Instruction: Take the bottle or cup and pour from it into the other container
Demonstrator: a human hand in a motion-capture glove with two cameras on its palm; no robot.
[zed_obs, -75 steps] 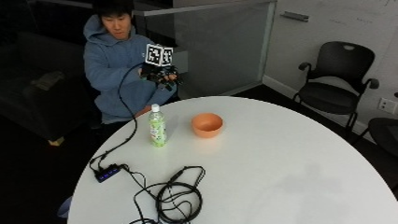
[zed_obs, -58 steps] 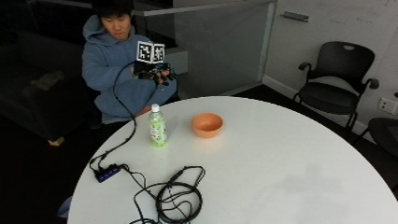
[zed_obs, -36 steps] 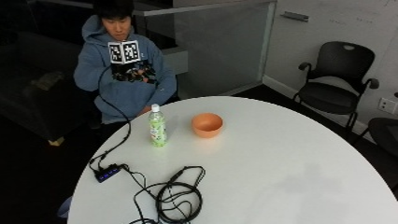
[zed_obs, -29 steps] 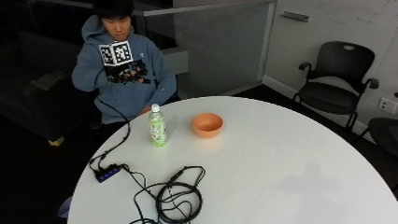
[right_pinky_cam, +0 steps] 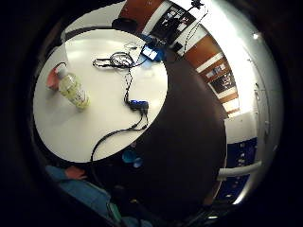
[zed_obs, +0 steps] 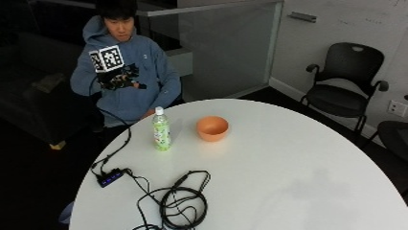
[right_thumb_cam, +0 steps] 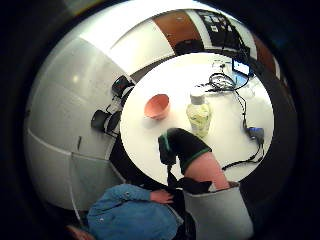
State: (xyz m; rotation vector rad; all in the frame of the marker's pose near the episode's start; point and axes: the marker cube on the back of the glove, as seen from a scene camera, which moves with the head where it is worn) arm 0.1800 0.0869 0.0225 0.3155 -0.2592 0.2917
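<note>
outside view: person in a blue hoodie sits at the far side of a round white table (zed_obs: 300,172). gloved right hand (zed_obs: 121,79) is raised in front of the chest, well above and apart from the table, holding nothing; can't tell whether the fingers are straight or curled. the bare hand (zed_obs: 149,113) rests at the table edge, just behind the bottle.

bottle (zed_obs: 161,129) stands upright on the table near the person's side, white cap on, pale yellow-green liquid filling most of it, green label. orange bowl (zed_obs: 212,128) sits just beside the bottle, open side up, not touching it; the part of the inside that shows looks bare, contents otherwise can't tell.

a black cable runs from the person's side down to a small black hub with blue lights (zed_obs: 110,177) at the table edge, then on to a coil of black cable (zed_obs: 182,206) lying on the near part of the table. black office chair (zed_obs: 344,91) stands well apart by the wall.

thumb side palm view: a gloved finger (right_thumb_cam: 182,145) shows with bottle (right_thumb_cam: 199,114) and bowl (right_thumb_cam: 157,106) well beyond it on the table. little finger side palm view: bottle (right_pinky_cam: 73,88) upright, bowl (right_pinky_cam: 52,80) partly hidden behind it, hub (right_pinky_cam: 138,104) beside the table edge.
</note>
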